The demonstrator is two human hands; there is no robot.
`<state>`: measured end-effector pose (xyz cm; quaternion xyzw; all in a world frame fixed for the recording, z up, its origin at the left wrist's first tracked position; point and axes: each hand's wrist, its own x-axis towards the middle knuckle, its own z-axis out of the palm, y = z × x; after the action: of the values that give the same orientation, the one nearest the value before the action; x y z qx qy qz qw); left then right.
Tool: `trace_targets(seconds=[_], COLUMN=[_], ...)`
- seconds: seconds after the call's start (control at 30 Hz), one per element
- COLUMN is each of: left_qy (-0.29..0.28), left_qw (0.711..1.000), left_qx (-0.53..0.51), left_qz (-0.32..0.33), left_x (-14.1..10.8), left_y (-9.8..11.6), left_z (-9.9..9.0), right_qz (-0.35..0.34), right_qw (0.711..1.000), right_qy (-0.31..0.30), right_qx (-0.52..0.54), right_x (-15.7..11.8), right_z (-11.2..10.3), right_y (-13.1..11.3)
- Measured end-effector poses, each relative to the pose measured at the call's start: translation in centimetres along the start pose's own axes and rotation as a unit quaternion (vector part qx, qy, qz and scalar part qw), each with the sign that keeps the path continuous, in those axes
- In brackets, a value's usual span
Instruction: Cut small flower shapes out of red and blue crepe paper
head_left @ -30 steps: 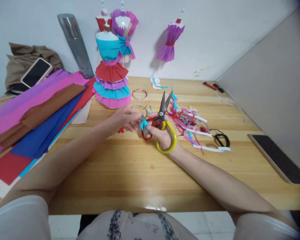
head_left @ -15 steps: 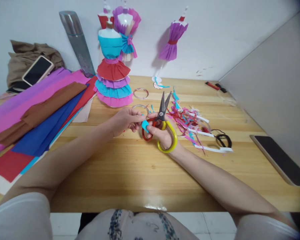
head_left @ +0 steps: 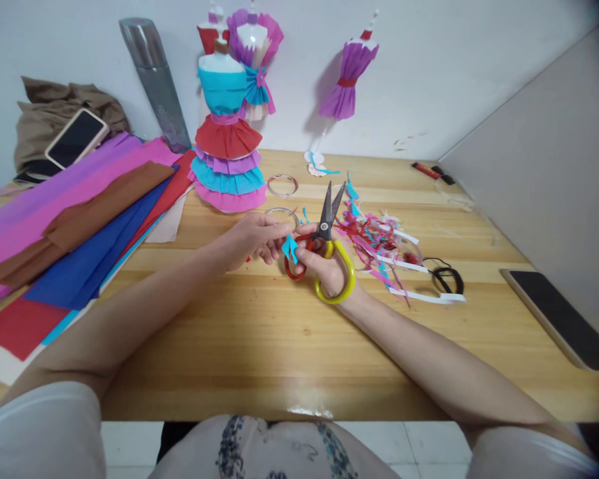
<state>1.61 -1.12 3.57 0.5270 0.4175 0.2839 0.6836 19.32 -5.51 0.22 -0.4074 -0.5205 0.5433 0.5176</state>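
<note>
Between my hands is a small piece of turquoise crepe paper (head_left: 289, 249), folded into a pointed, split shape. My left hand (head_left: 257, 236) pinches its upper edge with thumb and forefinger. The lower side is gripped by the fingertips of my right hand (head_left: 322, 263). Scissors (head_left: 324, 227) with one red and one yellow handle hang around that same hand, their dark blades apart and pointing away from me. Just beyond my hands stands a small dress form (head_left: 223, 140) in a tiered turquoise, red, purple and pink paper dress.
Folded coloured crepe paper sheets (head_left: 80, 246) cover the left side, with a phone (head_left: 77, 140) and a leaning bottle (head_left: 157, 86) behind. Right of my hands lie paper scraps (head_left: 374, 243), a black band (head_left: 448, 281) and another phone (head_left: 562, 316). Tape rings (head_left: 282, 185) lie ahead.
The turquoise paper has turned from a rounded fold into a pointed, split shape between my fingers. My hands and the scissors have barely moved.
</note>
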Motion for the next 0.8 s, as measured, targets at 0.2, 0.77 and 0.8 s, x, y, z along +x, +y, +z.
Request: trace_targets(seconds=[0.2, 0.77, 0.8], left_qy=[-0.028, 0.156, 0.159], left_qw=[0.999, 0.982, 0.981], left_qx=[-0.02, -0.066, -0.061], left_qz=[-0.038, 0.084, 0.093], left_x=[-0.1, -1.7, -1.7], left_y=[0.0, 3.7, 3.7], left_z=[0.3, -0.5, -0.6], right_qz=[-0.003, 0.065, 0.061], right_qw=[1.0, 0.985, 0.985], right_qy=[0.001, -0.16, -0.161], right_qx=[-0.004, 0.03, 0.018], right_x=[0.0, -1.3, -1.4], right_z=[0.0, -0.4, -0.3], right_y=[0.1, 0.6, 0.5])
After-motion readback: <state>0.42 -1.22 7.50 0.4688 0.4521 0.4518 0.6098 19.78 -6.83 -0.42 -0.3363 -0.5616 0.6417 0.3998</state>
